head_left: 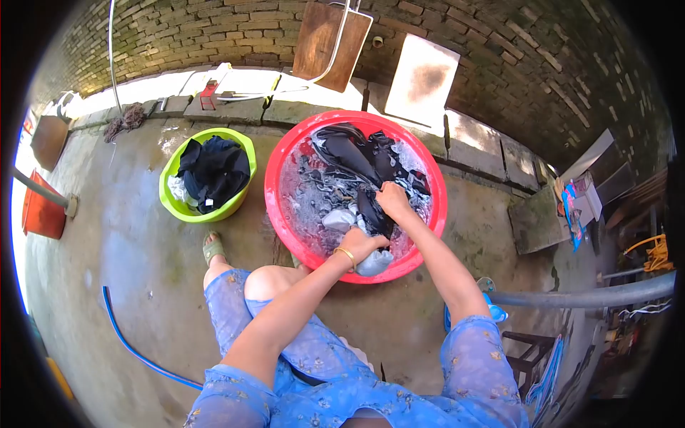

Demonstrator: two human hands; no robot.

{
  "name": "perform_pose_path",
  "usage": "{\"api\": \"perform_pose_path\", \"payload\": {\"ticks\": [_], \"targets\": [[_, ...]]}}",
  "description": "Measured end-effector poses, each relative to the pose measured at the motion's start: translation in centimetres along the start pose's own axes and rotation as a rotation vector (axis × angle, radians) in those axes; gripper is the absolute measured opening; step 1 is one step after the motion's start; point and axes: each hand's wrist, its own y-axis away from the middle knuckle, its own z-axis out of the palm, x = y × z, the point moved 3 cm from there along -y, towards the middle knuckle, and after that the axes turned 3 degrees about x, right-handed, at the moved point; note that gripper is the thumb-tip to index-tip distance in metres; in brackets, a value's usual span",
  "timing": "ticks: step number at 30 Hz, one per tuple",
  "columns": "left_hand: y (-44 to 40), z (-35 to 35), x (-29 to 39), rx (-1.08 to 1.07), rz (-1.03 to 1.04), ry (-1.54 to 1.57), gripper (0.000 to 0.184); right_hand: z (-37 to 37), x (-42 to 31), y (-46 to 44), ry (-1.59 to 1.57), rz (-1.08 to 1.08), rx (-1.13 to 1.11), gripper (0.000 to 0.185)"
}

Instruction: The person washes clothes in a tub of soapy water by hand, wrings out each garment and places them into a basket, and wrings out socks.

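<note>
A large red basin (441,214) of sudsy water stands before me with dark wet clothes (349,151) in it. My right hand (392,200) is closed on a wet black garment (371,214) near the basin's middle. Lower down, my left hand (361,244), with a gold-coloured bangle (346,255) at the wrist, grips the same garment near the front rim. Light grey, wet cloth (374,265) bulges beside and below my left hand. Part of the garment is hidden under my fingers.
A green basin (170,203) to the left holds dark clothes (214,171) and something white. Further left stands a red bucket (44,210). A blue hose (121,335) lies on the concrete floor. Boards (332,44) lean on the brick wall. A grey pipe (585,296) crosses at right.
</note>
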Motion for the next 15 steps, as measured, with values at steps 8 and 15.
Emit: {"api": "perform_pose_path", "payload": {"ticks": [8, 15], "targets": [[2.4, -0.3, 4.1, -0.355, -0.275, 1.508, 0.015, -2.5, 5.7, 1.6, -1.539, 0.175, -0.317, 0.063], [3.2, -0.5, 6.1, -0.342, -0.188, 1.782, 0.019, 10.5, 5.0, 7.3, -2.256, 0.586, 0.058, 0.047]]}}
